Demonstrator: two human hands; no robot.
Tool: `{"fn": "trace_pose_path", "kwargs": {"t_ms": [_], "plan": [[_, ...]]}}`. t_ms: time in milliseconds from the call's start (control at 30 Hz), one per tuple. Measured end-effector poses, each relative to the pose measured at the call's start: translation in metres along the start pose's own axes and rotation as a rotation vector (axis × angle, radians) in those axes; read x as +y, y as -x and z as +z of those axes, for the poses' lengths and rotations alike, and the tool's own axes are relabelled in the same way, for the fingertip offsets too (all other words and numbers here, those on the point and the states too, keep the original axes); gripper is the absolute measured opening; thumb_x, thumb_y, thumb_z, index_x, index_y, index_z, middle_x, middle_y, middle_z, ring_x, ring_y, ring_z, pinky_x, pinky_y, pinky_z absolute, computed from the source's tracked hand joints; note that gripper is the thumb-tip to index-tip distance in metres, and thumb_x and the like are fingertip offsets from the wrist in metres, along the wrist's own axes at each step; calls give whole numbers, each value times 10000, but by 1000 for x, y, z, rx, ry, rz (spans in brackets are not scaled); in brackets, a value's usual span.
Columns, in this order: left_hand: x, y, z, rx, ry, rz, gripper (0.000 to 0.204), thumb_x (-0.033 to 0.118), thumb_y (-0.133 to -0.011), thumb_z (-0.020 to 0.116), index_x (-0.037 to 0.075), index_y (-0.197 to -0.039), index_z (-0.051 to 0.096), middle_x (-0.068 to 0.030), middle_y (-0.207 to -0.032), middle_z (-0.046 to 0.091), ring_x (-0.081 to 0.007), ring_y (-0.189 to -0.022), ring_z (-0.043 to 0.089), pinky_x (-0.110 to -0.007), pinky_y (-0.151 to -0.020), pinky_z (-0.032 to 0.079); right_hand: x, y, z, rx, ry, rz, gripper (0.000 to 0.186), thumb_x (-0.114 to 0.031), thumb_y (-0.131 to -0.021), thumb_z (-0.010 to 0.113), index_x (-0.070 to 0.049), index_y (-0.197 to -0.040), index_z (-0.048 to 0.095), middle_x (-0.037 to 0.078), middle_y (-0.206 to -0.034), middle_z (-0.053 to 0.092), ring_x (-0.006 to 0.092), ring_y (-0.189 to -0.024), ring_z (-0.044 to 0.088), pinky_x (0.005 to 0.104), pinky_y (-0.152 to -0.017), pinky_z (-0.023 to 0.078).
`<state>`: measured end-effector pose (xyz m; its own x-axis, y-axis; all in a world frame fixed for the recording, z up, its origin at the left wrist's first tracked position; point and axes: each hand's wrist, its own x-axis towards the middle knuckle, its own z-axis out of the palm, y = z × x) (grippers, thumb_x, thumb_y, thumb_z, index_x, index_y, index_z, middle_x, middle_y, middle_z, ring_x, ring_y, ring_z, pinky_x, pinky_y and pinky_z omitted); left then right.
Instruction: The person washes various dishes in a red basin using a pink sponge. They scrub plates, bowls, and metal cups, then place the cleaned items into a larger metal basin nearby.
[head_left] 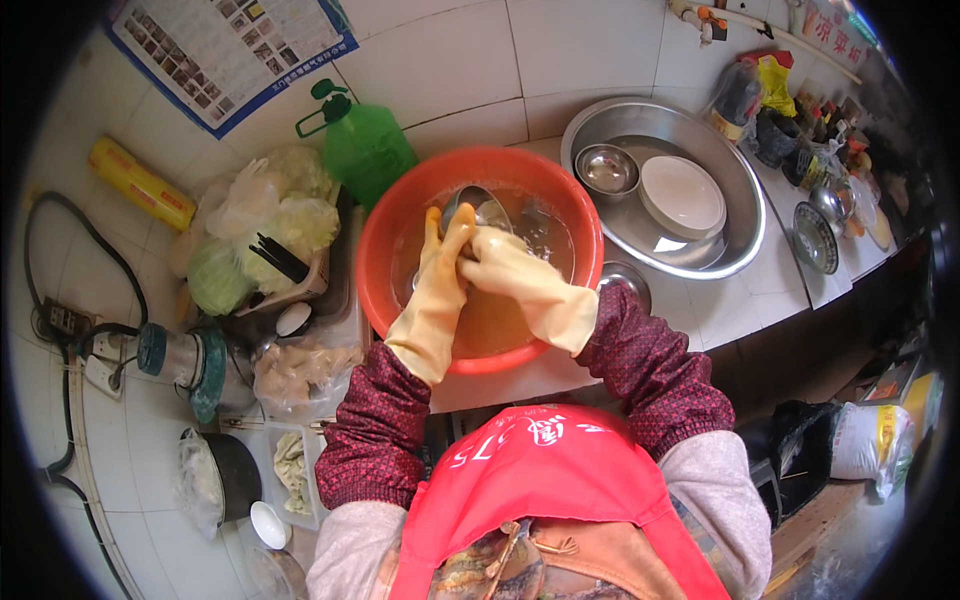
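Both my hands wear cream rubber gloves with orange fingertips and work over a red plastic basin (372, 270) of murky brownish water. A small shiny metal bowl (490, 208) is tilted at the far side of the basin, partly hidden by the gloves. My left hand (438, 285) is closed on the bowl's near left side, fingers reaching up along it. Close beside it, my right hand (520, 285) bends inward against the bowl and the left glove. Its fingers are curled, and whatever they grip is hidden.
Right of the basin stands a wide metal basin (745, 235) holding a small metal bowl (607, 170) and white plates (682, 195). Another metal bowl (625, 283) sits beside my right forearm. At left are a green jug (368, 150), bagged cabbage (222, 280) and a black pot (235, 475).
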<state>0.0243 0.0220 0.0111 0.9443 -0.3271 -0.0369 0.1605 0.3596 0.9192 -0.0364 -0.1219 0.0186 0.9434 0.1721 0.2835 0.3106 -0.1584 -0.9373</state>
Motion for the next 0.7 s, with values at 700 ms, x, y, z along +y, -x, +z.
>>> {"fn": "trace_pose_path", "kwargs": {"t_ms": [700], "plan": [[34,-23,-34,15,-183,-380,534,298,-1120,589,-34,-1537,608,-130,-1363,739,-245,-1277,696,-404,-1096,565,45,-20,-30,-217,1097,-661,397,-123,-962,677,-36,-1347,721,120,-1532,637,350,-1259,696,452,-1004,603]]}}
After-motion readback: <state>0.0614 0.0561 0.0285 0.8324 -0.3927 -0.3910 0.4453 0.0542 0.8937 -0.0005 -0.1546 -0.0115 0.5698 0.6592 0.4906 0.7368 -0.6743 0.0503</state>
